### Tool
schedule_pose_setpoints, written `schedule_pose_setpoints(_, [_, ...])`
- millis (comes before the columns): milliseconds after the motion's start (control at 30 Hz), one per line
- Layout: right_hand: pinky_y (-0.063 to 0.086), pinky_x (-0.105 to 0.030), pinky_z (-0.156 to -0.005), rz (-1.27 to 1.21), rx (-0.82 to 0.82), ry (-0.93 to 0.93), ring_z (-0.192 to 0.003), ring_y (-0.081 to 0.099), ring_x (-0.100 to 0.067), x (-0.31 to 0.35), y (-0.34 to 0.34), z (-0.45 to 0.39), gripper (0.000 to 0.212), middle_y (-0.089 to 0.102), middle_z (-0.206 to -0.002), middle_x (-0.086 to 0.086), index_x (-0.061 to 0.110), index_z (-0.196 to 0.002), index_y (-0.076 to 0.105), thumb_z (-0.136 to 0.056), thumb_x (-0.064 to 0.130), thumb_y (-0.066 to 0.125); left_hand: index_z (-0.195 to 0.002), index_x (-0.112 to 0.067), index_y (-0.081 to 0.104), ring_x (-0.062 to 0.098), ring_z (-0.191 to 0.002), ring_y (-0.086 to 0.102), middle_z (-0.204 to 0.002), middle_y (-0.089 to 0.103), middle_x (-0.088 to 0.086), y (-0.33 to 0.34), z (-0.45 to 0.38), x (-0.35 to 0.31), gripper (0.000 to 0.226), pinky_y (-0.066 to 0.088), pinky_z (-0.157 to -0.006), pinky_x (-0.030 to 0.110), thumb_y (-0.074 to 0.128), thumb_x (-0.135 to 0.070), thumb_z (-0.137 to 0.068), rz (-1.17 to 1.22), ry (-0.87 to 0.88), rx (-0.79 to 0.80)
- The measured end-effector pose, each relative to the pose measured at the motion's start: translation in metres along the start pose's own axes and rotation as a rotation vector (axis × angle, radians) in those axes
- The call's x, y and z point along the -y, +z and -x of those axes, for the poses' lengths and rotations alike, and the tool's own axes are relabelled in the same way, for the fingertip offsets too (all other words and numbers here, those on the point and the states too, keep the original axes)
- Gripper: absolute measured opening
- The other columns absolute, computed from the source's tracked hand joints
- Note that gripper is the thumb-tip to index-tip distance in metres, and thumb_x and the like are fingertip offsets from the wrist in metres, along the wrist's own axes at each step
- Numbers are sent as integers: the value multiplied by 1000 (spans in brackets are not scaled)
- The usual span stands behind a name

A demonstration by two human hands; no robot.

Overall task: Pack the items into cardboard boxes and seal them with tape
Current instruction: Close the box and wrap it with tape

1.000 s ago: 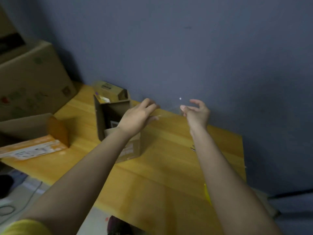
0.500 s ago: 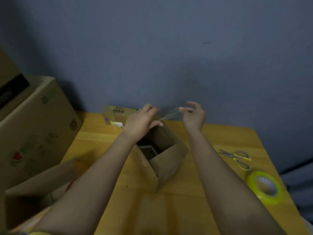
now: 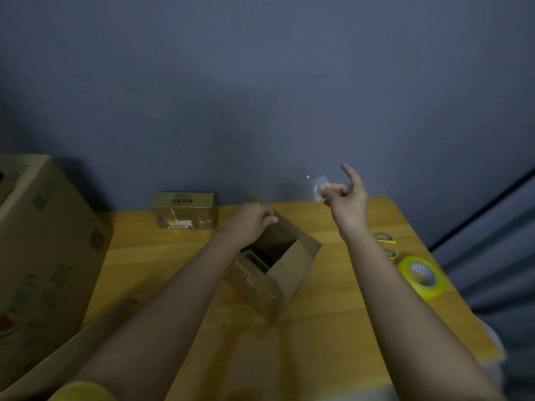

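Note:
A small open cardboard box [image 3: 292, 264] lies in the middle of the wooden table [image 3: 162, 256], with a dark item inside. My left hand [image 3: 252, 221] grips the box's far flap at its top edge. My right hand [image 3: 346, 198] is raised above the table to the right of the box and pinches a small piece of clear tape [image 3: 320, 186] between thumb and fingers. A yellow tape roll [image 3: 421, 276] lies near the table's right edge, with scissors [image 3: 386, 244] just behind it.
A sealed small carton [image 3: 185, 209] stands against the grey wall at the back. A big cardboard box [image 3: 43, 256] fills the left side. A flat cardboard piece [image 3: 86, 337] lies at the lower left. A dark curtain hangs at the right.
My right hand has pulled away to the right and upward with the clear tape piece. My left hand has dropped onto the box flap. The camera view has shifted slightly.

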State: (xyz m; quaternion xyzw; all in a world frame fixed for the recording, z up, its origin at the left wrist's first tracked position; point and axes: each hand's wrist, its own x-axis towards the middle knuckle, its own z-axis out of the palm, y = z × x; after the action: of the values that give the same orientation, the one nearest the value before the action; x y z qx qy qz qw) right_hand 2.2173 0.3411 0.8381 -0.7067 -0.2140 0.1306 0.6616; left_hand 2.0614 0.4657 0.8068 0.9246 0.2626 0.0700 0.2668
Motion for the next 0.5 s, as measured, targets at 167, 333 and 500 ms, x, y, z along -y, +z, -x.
schedule_pose_setpoints(167, [53, -30, -85, -102, -85, -10, -73, 61, -6, 1, -18, 24, 56, 62, -72, 4, 11, -136, 46, -86, 1, 68, -74, -14, 44, 21, -63, 38, -66, 38, 5, 27, -7, -12, 36, 29, -62, 31, 45, -40, -100, 38, -114, 426])
schedule_pose_setpoints(333, [52, -37, -86, -116, -76, 3, -72, 61, -4, -7, -27, 43, 50, 65, -77, -3, 11, -133, 48, -88, 2, 66, -64, -20, 30, 21, -63, 35, -65, 29, 2, 48, -13, -16, 41, 35, -71, 34, 46, -26, -101, 69, -205, 573])
schedule_pose_setpoints(500, [52, -47, -91, -69, -94, -6, -81, 63, -13, -7, -41, 46, 44, 66, -79, -4, 16, -127, 52, -87, 4, 67, -120, -3, 58, 29, -105, 63, -119, 62, 18, 56, -12, -14, 28, 54, -90, 38, 58, -16, -96, 235, -355, 625])
